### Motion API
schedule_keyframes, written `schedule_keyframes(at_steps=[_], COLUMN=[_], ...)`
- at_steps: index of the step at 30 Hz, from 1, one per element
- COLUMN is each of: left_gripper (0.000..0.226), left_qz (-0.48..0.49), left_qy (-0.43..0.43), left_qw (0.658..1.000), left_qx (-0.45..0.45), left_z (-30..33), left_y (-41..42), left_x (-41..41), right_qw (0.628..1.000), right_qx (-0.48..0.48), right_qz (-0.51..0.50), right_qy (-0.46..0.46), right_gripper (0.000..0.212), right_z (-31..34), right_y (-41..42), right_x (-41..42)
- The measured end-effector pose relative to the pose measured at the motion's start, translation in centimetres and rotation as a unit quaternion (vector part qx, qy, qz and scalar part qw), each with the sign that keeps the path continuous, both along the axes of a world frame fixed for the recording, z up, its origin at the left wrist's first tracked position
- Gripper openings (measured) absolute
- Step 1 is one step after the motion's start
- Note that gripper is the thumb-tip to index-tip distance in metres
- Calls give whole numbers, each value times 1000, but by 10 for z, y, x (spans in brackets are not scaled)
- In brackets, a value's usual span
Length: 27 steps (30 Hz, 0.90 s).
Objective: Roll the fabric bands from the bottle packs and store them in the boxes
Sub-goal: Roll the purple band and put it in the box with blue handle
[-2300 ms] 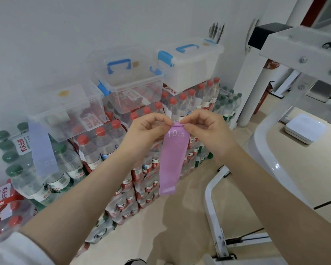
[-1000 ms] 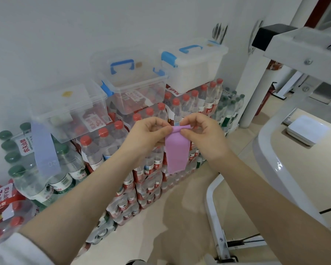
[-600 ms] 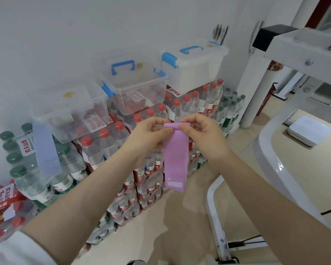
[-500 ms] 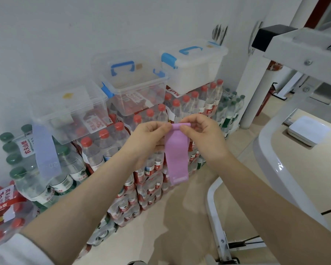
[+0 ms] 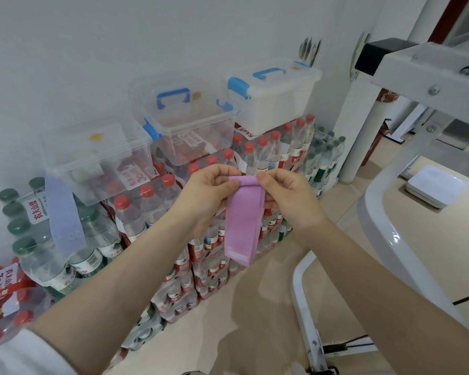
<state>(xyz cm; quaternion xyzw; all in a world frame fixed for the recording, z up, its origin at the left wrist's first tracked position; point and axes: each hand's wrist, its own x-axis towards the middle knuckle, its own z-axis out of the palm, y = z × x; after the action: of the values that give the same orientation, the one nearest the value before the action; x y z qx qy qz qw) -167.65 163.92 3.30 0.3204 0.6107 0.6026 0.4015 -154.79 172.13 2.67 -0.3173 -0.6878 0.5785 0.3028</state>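
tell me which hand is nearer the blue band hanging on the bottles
Left. The left hand pinches the pink band's top on the side toward the blue band; the right hand pinches the far side.

Thicker roll atop pink band [image 5: 243, 220]

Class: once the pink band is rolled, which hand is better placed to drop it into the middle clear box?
Probably the left hand: it pinches the pink band nearer the middle clear box; the right hand sits farther right.
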Motion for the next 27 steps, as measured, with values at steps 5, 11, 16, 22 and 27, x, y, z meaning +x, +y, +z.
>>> schedule_keyframes(at_steps=[5,11,16,22,27], left_gripper=[17,27,35,24,19], left_qz=[5,-29,-23,-7,-8], left_qy=[-10,-63,-68,-69,-43], left_qw=[1000,997,996,997,999], left_qx=[-16,-47,-45,-21,-3], left_z=[-3,-6,-5,-5,-3], left_y=[-1,-2,1,0,0], left_x=[1,8,13,9,12], right_qw=[999,995,995,999,1000], right_qx=[41,93,98,43,21], right_qz=[-3,-28,-28,-1,-13], right_qy=[3,9,19,12,15], right_gripper=[17,23,27,23,6], right_z=[-1,-2,-6,-12,-12], right_y=[0,0,-1,3,2], right_x=[0,2,2,5,4])
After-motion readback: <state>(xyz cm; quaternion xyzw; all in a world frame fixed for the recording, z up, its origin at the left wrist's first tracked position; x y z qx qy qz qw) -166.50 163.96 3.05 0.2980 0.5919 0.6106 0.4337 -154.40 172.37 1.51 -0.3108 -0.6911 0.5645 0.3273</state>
